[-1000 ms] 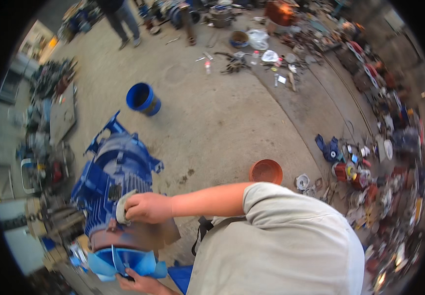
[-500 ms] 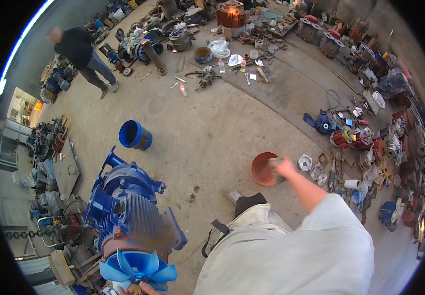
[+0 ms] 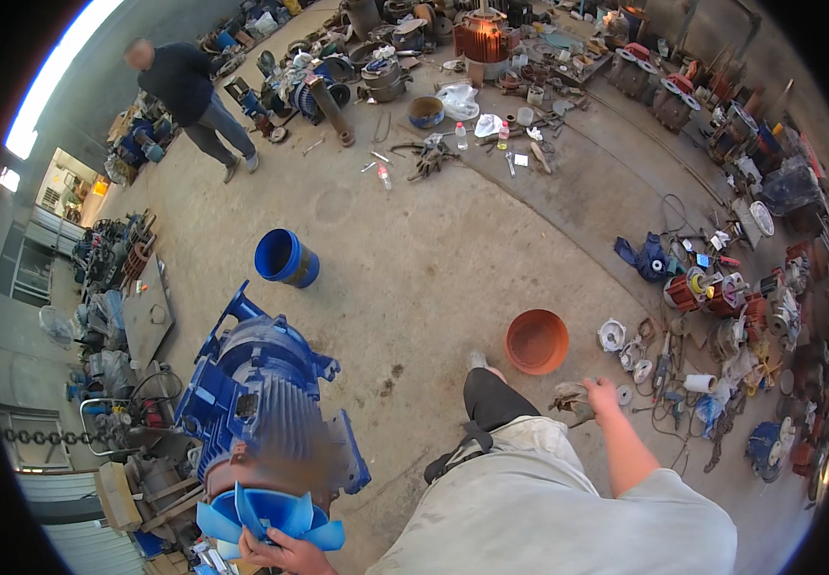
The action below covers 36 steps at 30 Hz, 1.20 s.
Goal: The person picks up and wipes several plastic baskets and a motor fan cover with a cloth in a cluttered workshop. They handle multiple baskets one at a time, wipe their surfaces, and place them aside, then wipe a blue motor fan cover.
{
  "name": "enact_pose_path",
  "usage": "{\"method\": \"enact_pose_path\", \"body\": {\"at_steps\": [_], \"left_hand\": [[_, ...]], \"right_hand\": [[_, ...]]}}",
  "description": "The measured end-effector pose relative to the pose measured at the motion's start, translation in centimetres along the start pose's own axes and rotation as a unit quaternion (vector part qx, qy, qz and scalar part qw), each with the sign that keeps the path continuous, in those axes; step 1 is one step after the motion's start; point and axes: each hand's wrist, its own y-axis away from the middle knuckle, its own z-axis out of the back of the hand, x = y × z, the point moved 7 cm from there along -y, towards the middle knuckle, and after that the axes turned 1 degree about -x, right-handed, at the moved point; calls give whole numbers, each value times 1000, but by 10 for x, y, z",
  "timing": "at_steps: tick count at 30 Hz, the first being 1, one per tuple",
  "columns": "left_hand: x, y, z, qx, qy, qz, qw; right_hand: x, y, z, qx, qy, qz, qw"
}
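A blue-painted electric motor (image 3: pixel 271 402) stands at the lower left, with a bright blue cooling fan (image 3: pixel 314 529) on its near end. My left hand (image 3: pixel 285 553) is closed on the fan's near side, its fingers curled at the blades. At the right, my right hand (image 3: pixel 604 395) is closed on a crumpled grey-brown rag (image 3: pixel 572 401). The rag hangs in the air, on the near right side of a round reddish-orange basin (image 3: pixel 537 367) and apart from it. A thin layer of something dull, perhaps liquid, covers the basin's bottom.
A blue bucket (image 3: pixel 287 259) stands beyond the motor. Another person (image 3: pixel 187 96) stands at the far left. Round metal covers (image 3: pixel 612 334) and red motor parts (image 3: pixel 685 290) line the right side. Bottles, gloves (image 3: pixel 428 158) and wrenches lie farther off.
My right hand has drawn back from over the basin toward me and to the right, carrying the rag. My left hand has come further up onto the fan. The whole view has shifted slightly.
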Motion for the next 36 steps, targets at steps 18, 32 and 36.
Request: {"method": "enact_pose_path", "body": {"at_steps": [18, 32, 36], "left_hand": [[-290, -132, -300, 128, 64, -52, 988], [-470, -160, -600, 591, -49, -94, 800], [-484, -167, -662, 651, -187, -279, 681]], "right_hand": [[209, -246, -153, 207, 465, 7, 861], [477, -350, -116, 67, 119, 78, 988], [483, -374, -40, -17, 105, 51, 993]]}}
